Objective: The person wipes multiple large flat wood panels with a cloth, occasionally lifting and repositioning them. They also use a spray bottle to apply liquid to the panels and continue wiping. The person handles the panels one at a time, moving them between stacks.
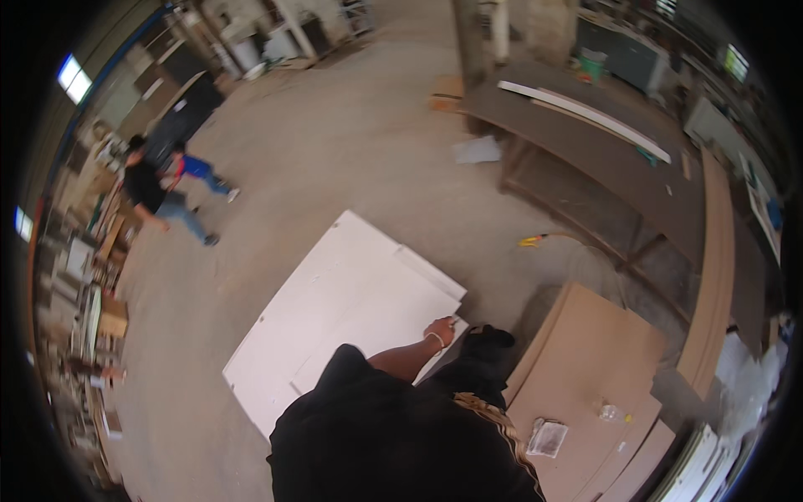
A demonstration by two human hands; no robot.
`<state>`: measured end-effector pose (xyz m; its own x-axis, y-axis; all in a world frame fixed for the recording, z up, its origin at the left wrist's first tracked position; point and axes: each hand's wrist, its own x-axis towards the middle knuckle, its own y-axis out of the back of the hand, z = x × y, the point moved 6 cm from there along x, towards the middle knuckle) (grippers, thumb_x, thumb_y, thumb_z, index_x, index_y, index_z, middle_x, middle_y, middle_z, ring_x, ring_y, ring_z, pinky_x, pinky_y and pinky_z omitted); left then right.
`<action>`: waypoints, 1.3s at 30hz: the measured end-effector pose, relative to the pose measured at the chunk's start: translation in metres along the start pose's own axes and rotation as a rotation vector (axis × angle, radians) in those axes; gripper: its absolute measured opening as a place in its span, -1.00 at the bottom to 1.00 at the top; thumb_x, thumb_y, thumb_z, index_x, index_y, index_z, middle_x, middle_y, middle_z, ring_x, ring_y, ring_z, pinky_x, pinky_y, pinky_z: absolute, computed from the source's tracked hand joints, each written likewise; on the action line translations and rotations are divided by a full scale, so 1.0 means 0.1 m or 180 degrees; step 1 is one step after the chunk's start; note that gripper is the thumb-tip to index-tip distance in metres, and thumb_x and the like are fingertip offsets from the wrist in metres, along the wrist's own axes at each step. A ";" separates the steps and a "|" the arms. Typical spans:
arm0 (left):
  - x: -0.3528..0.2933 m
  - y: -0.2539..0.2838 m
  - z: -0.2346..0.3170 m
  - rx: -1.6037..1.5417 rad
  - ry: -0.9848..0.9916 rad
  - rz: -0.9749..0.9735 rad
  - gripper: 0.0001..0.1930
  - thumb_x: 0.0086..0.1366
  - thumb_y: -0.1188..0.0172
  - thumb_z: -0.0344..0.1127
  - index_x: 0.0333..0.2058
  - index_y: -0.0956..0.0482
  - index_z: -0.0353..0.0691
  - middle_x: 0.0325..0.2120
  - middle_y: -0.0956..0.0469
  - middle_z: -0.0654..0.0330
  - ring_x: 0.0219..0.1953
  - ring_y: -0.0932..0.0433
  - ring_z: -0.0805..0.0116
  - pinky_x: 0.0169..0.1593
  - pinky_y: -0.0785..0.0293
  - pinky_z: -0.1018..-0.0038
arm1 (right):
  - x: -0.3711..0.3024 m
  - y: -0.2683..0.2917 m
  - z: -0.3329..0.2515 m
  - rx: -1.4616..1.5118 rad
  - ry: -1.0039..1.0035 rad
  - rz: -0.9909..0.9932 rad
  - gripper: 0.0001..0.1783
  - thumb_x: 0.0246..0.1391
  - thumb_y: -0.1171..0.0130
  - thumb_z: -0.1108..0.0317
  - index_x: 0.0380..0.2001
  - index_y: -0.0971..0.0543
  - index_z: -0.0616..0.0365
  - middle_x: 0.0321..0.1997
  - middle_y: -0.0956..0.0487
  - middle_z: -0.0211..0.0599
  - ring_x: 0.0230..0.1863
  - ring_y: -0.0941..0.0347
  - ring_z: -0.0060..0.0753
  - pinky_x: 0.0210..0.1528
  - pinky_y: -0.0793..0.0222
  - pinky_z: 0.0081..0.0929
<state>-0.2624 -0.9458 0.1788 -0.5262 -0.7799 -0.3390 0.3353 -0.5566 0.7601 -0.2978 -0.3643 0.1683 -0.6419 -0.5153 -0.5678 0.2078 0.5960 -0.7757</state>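
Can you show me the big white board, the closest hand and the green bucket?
White board (pixel 343 301), head view: middle of its flat top.
Closest hand (pixel 440 330), head view: middle of the hand.
Green bucket (pixel 592 65), head view: its side.

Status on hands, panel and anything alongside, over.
Left hand at edge of white panel, grip unclear. Right hand out of view. Brown boards to the right.

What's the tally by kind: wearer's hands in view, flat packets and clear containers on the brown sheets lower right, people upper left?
Wearer's hands: 1
Flat packets on the brown sheets: 1
Clear containers there: 1
People, upper left: 2
Total: 5
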 end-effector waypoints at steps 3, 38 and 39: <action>0.77 -0.42 0.36 0.0181 0.0163 -0.0626 -0.80 0.33 -0.09 -0.18 -0.17 -0.66 0.00 -0.12 -0.66 -0.03 -0.02 -0.60 -0.17 0.03 -0.52 -0.01 | 0.16 -0.28 0.17 0.0308 0.0249 0.0450 -0.64 0.38 0.15 -0.05 -0.22 -0.37 0.01 -0.26 -0.36 -0.32 -0.20 -0.32 -0.27 -0.05 -0.29 -0.22; 5.76 -2.27 6.78 0.1315 -0.1269 0.0317 -0.46 0.25 -0.21 0.22 -0.05 -0.64 -0.13 -0.06 -0.67 -0.01 0.01 -0.65 -0.05 0.02 -0.58 0.06 | 0.95 -2.22 0.80 0.1109 0.1062 0.2560 -0.54 0.15 -0.23 -0.23 -0.41 -0.32 -0.16 -0.47 -0.10 -0.52 -0.41 -0.08 -0.43 -0.35 -0.03 -0.44; 5.79 -2.27 6.78 0.1336 -0.1346 0.0358 -0.44 0.24 -0.21 0.23 -0.06 -0.64 -0.15 -0.06 -0.67 -0.03 0.02 -0.64 -0.07 0.03 -0.57 0.05 | 1.00 -2.25 0.77 0.1154 0.1162 0.2360 -0.56 0.15 -0.22 -0.23 -0.37 -0.36 -0.17 -0.43 -0.19 -0.49 -0.38 -0.18 -0.38 -0.31 -0.14 -0.41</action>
<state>-1.1727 -1.0766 0.1859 -0.7992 -0.5981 -0.0596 0.1153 -0.2498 0.9614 -0.3519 -0.5974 0.2654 -0.4320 0.1885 -0.8820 0.8420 0.4347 -0.3195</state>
